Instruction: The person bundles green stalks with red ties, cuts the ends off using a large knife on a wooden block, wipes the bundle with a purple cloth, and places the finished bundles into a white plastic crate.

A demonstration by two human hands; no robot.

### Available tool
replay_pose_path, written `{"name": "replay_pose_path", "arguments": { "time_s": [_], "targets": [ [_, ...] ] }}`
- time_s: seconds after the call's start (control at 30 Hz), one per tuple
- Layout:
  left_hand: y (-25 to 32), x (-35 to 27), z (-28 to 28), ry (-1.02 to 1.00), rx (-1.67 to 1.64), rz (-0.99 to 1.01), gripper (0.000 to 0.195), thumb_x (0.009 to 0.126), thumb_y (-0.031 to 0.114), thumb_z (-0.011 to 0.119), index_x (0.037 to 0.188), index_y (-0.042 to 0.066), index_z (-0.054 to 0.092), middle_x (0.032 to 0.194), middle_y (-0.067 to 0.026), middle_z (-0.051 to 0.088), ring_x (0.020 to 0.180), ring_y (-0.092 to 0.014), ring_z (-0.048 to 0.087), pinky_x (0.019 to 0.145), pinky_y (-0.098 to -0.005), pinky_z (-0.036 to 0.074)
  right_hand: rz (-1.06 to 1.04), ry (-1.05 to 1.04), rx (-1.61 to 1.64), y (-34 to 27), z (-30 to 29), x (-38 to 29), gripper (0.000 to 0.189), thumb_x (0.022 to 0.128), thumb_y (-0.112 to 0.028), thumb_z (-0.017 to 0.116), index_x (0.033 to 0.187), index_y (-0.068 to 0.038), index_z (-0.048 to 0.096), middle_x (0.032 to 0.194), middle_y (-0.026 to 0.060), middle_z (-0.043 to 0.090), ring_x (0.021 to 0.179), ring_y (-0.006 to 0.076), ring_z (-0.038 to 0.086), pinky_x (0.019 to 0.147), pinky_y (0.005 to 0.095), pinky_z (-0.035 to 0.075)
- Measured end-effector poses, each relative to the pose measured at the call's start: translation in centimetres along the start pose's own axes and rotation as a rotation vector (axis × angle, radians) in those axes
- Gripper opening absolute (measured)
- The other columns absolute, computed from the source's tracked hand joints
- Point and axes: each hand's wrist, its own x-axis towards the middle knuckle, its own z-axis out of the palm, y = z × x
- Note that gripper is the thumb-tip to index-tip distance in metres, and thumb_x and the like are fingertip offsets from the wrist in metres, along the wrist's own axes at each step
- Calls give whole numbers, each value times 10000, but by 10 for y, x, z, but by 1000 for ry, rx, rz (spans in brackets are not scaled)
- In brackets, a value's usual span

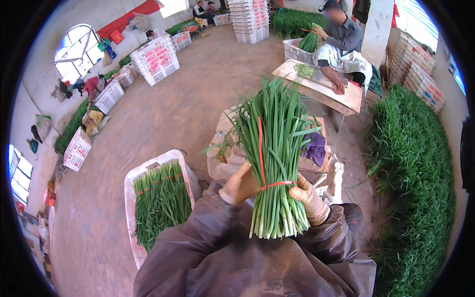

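Note:
A large bunch of green Chinese chives (276, 148) stands upright between my hands, pale cut ends down and leaf tips up. A red tie (278, 183) circles its lower part, and a long loose end runs up over the leaves. My left hand (243, 183), in a tan glove, is at the bunch's left side, its fingers partly hidden behind the stems. My right hand (310, 198), gloved alike, grips the right side, thumb in front just below the tie. Behind the bunch, a purple cloth (314, 148) lies on a low board (321, 128).
Left of me, a white plastic crate (130, 208) holds tied chive bunches. A long heap of chives (412, 178) lies on the right. Ahead, a co-worker (343, 37) sits behind a low wooden table (352, 100). Stacked crates (157, 61) and other people are farther off.

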Motion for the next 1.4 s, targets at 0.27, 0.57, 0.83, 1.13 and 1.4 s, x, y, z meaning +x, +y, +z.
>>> {"name": "replay_pose_path", "arguments": {
  "time_s": [0.27,0.57,0.83,1.13,1.4],
  "targets": [
    [-18,-7,-4,-171,157,15,922,832,699,565,1495,103,329,1477,-124,436,1333,-285,445,1096,-462,376,-146,76,-954,0,22,13,1129,705,-343,882,1501,29,172,1353,202,503,1245,294,509,1029,352,428],
    [-3,0,-9,-510,-586,-5,998,822,754,508,1498,49,307,1463,-315,367,1297,-487,440,1022,-594,429,-196,394,-918,-5,-55,-29,627,873,-140,737,1426,-54,454,1108,83,626,977,148,590,868,273,492],
    [47,-32,-26,-549,-657,-63,984,855,722,480,1478,-18,299,1429,-408,322,1253,-533,456,986,-630,447,205,278,-780,47,-116,-47,474,910,-90,678,1349,2,523,949,24,631,878,110,581,799,241,480],
    [36,-111,-37,-324,-541,232,967,873,702,469,1467,-43,300,1421,-415,326,1243,-533,466,984,-633,448,88,155,-892,64,-78,3,402,898,-67,676,1289,-32,593,928,30,635,847,92,569,768,236,482],
    [113,-208,-77,-258,-391,403,952,889,683,458,1458,-65,302,1414,-421,330,1233,-533,475,982,-635,449,68,-58,-943,79,-29,46,390,896,-52,669,1282,-76,619,922,27,641,813,84,571,742,227,485]
  ]
}}
